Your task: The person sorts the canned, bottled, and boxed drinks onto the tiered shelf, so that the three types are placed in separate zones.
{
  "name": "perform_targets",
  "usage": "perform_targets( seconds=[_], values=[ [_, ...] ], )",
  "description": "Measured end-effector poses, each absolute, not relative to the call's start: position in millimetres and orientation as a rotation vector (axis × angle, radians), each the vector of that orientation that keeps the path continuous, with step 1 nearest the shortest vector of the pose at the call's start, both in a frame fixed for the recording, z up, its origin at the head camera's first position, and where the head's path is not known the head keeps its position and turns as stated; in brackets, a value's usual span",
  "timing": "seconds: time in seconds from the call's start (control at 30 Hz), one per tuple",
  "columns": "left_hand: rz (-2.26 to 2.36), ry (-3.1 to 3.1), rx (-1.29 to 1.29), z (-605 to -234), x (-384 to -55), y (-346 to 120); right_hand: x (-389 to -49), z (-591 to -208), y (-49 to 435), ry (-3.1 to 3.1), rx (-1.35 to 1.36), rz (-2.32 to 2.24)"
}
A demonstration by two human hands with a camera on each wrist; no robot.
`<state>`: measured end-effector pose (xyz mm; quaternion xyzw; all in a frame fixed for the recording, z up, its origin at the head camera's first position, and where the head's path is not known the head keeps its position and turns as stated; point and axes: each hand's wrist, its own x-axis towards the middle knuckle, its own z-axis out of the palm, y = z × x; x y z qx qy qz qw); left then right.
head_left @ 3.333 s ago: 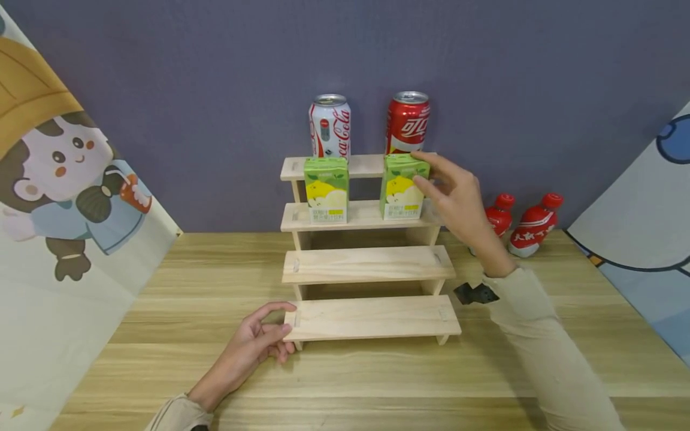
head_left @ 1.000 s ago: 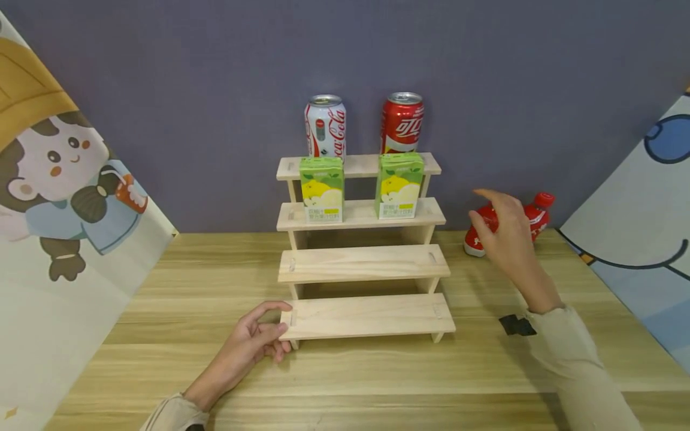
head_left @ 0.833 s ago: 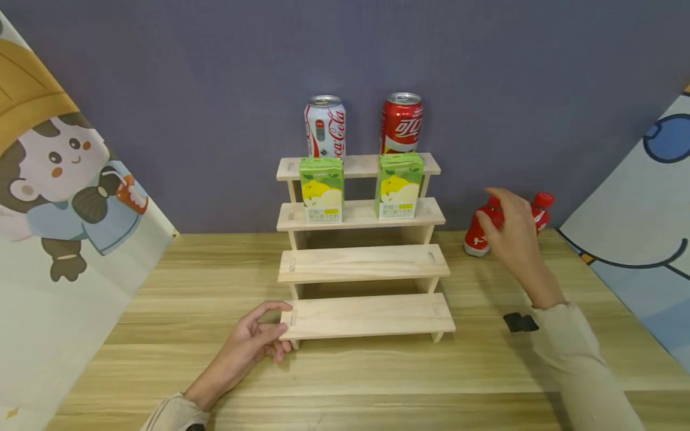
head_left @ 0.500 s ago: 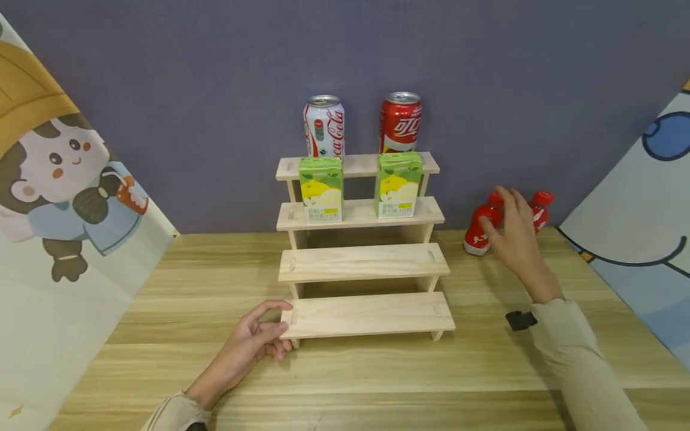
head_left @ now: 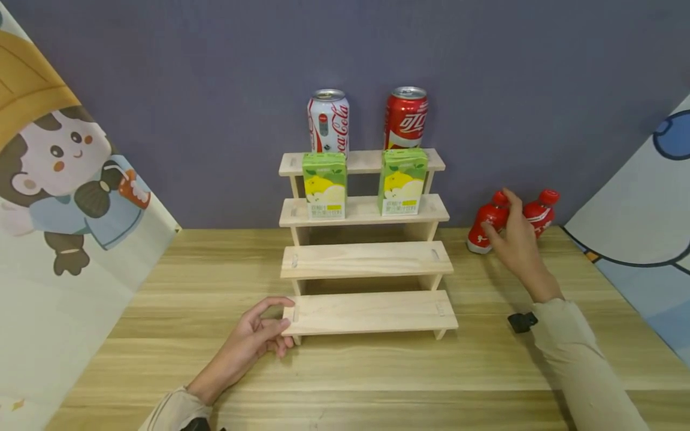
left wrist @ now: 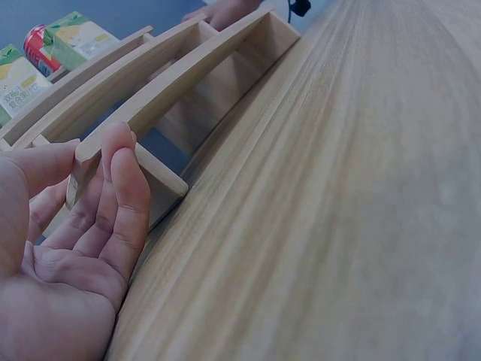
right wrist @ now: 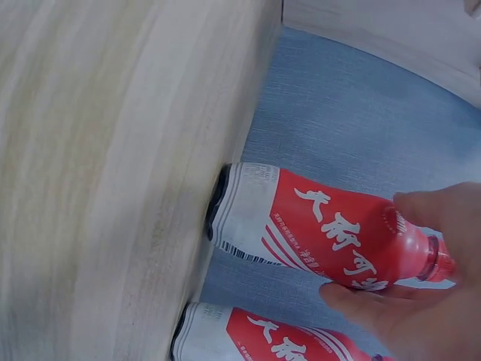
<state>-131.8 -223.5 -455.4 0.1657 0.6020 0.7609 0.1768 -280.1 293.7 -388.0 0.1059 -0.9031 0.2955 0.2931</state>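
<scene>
Evidently, the left red bottle point(head_left: 488, 214) is held about its neck by the right hand point(head_left: 517, 242), how firmly cannot be told; it is stood by the worktop's point(head_left: 377, 383) back edge, short of the back right corner, beside the right red bottle point(head_left: 541, 212). More than half seems done: the white can point(head_left: 327, 123) and red can point(head_left: 405, 117) are set on the top shelf point(head_left: 364, 162), the left carton point(head_left: 326, 185) and right carton point(head_left: 402, 182) one below; both bottles seem left. The lowest shelf point(head_left: 372, 312) is pinched at its left end by the left hand point(head_left: 253, 338). The barcode is shown only from the right wrist, the left palm only from the left wrist.
</scene>
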Motion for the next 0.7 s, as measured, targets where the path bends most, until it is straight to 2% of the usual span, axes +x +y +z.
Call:
perform_targets(
  seconds=[0.7],
  values=[
    [2.170, 1.700, 0.514, -455.5, -133.8, -223.6, -278.4, -387.5, 288.3, -2.363, 0.219, 0.736]
  ],
)
